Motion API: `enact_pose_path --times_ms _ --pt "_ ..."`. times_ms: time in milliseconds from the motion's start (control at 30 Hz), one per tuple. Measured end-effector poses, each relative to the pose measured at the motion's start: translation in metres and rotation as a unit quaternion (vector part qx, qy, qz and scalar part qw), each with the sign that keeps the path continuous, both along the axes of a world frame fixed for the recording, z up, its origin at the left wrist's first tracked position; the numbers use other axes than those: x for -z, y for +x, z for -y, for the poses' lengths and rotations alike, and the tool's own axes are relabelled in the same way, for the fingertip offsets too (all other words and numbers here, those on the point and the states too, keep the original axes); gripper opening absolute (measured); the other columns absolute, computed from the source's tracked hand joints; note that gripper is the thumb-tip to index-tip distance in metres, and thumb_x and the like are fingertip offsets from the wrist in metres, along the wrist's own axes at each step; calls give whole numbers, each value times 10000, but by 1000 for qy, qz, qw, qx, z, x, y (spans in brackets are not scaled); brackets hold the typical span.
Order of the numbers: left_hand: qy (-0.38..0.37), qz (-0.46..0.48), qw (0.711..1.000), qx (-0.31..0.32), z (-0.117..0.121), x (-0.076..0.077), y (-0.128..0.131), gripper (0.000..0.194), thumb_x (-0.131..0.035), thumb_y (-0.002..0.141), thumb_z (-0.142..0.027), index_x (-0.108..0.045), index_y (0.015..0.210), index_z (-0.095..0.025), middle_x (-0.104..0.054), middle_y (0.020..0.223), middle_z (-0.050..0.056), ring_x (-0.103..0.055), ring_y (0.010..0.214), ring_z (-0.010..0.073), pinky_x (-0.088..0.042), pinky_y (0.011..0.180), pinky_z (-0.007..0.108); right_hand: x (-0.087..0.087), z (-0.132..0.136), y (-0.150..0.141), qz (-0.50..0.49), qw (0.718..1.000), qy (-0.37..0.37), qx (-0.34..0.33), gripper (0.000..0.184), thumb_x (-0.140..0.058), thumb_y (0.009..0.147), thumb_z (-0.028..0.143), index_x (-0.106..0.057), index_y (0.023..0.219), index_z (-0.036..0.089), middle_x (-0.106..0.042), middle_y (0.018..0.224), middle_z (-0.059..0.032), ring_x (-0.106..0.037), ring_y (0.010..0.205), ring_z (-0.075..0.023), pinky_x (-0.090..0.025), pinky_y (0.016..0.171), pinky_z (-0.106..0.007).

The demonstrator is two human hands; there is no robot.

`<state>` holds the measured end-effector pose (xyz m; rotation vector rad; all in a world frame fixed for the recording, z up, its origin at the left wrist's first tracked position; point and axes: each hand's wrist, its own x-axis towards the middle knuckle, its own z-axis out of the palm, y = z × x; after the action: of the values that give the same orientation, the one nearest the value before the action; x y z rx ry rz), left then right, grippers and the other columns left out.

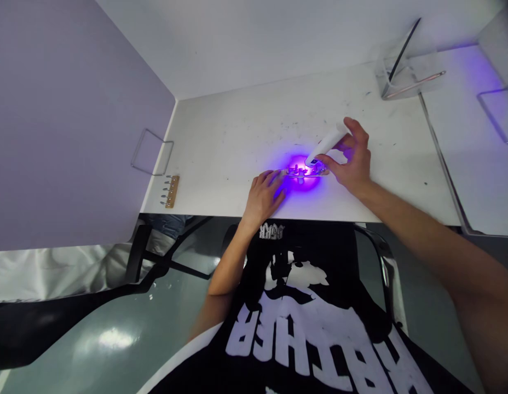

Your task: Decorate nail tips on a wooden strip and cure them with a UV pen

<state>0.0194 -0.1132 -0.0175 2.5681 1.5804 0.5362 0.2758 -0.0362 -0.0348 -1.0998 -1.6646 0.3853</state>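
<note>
My right hand is closed round a white pen-shaped lamp that casts a violet glow downward. Its tip hovers just over a narrow strip with small upright parts lying on the white table. My left hand rests on the table at the strip's left end, fingers curled with their tips touching or pressing it.
A second strip with several small pins lies near the table's left front edge. A wire bracket hangs on the left partition. A clear plastic stand sits at the back right. A neighbouring table adjoins on the right.
</note>
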Motion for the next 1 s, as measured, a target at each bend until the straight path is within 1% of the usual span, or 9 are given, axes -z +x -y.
enact_pose_path --times_ms 100,200,333,533,633,867,1000 --pt "-5 -3 1000 0 0 -1 0 423 -463 1025 -350 -533 1425 -231 -563 1466 64 -457 1369 245 -443 1118 435 0 0 1 10 1000 -1 -1 790 -728 747 661 -437 1423 374 -625 1364 -44 -715 1028 -266 -644 936 -497" --pt "-5 -9 1000 -3 1 -1 0 415 -463 1028 -357 -547 1408 -215 -570 1459 63 -454 1366 241 -437 1122 423 0 0 0 0 1000 2 2 816 -744 742 636 -418 1446 380 -629 1349 -38 -711 1043 -273 -646 923 -504" --pt "1 -11 1000 -1 1 0 0 415 -462 1029 -355 -545 1410 -213 -570 1461 60 -452 1368 242 -434 1122 417 0 -1 -1 -21 999 11 -24 801 -737 769 589 -400 1465 382 -606 1373 -41 -700 1084 -271 -644 928 -495" --pt "1 -1 1000 1 0 1 0 412 -465 1025 -352 -551 1406 -223 -568 1462 70 -466 1362 257 -448 1111 447 0 -1 -2 -11 1000 5 -4 802 -745 752 610 -416 1447 384 -620 1347 -33 -707 1062 -274 -647 923 -497" --pt "3 0 1000 3 0 1 0 408 -463 1025 -355 -557 1399 -223 -572 1458 71 -465 1366 260 -450 1112 451 0 0 -1 -10 1000 13 -9 799 -741 750 622 -415 1441 388 -622 1346 -29 -711 1043 -268 -649 922 -492" --pt "-2 5 1000 2 0 2 -1 425 -461 1023 -353 -539 1423 -232 -575 1452 76 -470 1359 259 -454 1111 458 1 -1 0 -5 1000 -2 -25 778 -716 773 631 -394 1442 401 -614 1371 -29 -701 1076 -268 -634 957 -513" --pt "4 -3 1000 1 0 2 -1 414 -469 1023 -357 -555 1404 -218 -574 1456 70 -468 1361 260 -452 1112 445 -1 -1 1 -4 1000 12 -22 767 -705 782 633 -403 1442 384 -602 1392 -31 -706 1065 -258 -636 953 -500"
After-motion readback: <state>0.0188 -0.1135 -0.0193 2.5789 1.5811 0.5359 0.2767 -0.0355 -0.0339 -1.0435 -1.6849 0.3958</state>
